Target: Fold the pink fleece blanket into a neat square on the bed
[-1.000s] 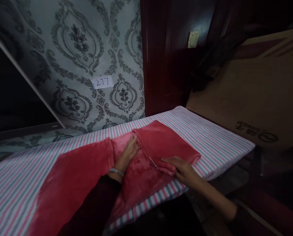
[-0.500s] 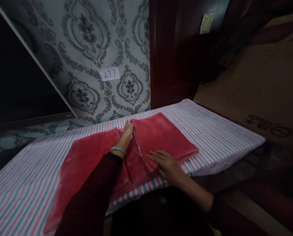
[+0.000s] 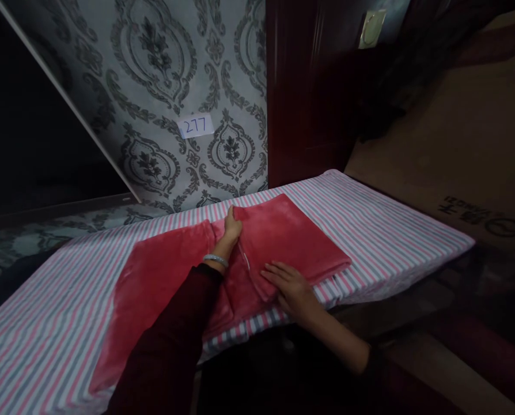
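Note:
A red plush blanket (image 3: 300, 230) lies across a striped cloth, its right part folded over into a squarish panel. My left hand (image 3: 233, 226), with a bangle on its wrist, is closed on the far corner of that panel's left edge; its fingertips are partly hidden. Near the front edge, my right hand (image 3: 290, 288) rests on the panel with its fingers stretched out flat. A small white strip, perhaps a label, shows along the fold between the hands. The blanket's left part spreads flat beneath my left forearm.
The striped cloth (image 3: 370, 230) covers a long table or bench against a patterned wall (image 3: 154, 75) bearing a paper marked 277 (image 3: 196, 125). A large dark screen-like panel (image 3: 37, 127) stands at left. At right are a dark red door (image 3: 313, 104) and a cardboard box (image 3: 456, 138).
My left hand has shifted slightly, its fingers now more closed around the panel's far corner. My right hand stays nearly in place. The camera view has moved a little.

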`<move>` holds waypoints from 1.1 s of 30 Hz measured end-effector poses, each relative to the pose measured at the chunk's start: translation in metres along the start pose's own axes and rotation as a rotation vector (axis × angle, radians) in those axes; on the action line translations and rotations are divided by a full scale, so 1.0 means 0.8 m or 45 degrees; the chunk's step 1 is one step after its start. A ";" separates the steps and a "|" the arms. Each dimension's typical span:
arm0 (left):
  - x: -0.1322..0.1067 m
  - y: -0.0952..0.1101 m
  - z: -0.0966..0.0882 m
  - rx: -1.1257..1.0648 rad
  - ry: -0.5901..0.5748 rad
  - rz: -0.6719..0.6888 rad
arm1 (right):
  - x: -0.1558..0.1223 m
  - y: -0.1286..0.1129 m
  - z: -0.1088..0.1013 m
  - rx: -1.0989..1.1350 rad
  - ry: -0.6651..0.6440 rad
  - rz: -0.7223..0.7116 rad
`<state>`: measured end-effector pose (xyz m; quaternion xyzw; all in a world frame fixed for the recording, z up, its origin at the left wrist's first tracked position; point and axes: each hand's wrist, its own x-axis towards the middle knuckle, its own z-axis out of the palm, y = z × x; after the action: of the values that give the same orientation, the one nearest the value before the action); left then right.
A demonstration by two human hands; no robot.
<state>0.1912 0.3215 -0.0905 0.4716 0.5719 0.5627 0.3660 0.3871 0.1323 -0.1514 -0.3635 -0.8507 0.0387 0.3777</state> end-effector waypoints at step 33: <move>-0.036 0.059 0.060 1.409 -0.370 0.423 | 0.178 0.185 -0.096 -0.315 -0.365 0.429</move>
<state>0.2511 0.3050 -0.0515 0.7474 0.6430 0.1603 0.0473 0.4615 0.3173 -0.0596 -0.5344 -0.8212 0.0481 0.1940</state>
